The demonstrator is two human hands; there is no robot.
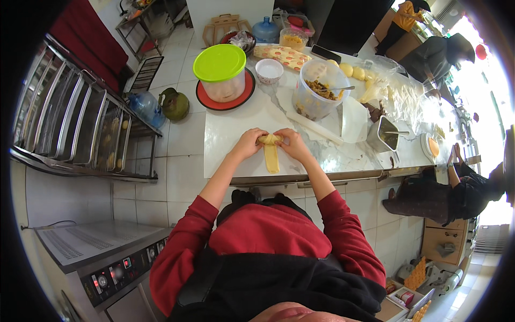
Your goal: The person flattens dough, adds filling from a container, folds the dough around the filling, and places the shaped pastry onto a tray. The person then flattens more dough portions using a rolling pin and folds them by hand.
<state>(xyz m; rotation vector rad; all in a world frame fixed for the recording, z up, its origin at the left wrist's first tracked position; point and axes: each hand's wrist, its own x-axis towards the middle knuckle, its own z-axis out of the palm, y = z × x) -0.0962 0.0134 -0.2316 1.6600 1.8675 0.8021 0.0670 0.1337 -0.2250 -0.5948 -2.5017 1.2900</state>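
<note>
A long pale yellow dough strip point(271, 158) lies on the white marble worktop point(227, 126), its far end folded up into a small bundle. My left hand point(250, 143) grips that end from the left, and my right hand point(291, 144) pinches it from the right. Just beyond stand a lidded tub with a lime-green lid point(219, 63) on a red round board point(204, 97) and a clear tub of chopped filling point(311, 99) with a spoon. A white rolling pin point(312, 126) lies to the right of my hands, beside a white scraper point(354, 123).
Racks of trays point(70, 112) and a metal oven point(96, 247) are on the left. A metal container point(382, 137), dough balls point(346, 70) and plastic film point(402, 107) occupy the worktop's right. Co-workers in dark clothes point(450, 196) are at the right, another in yellow point(402, 19) farther back.
</note>
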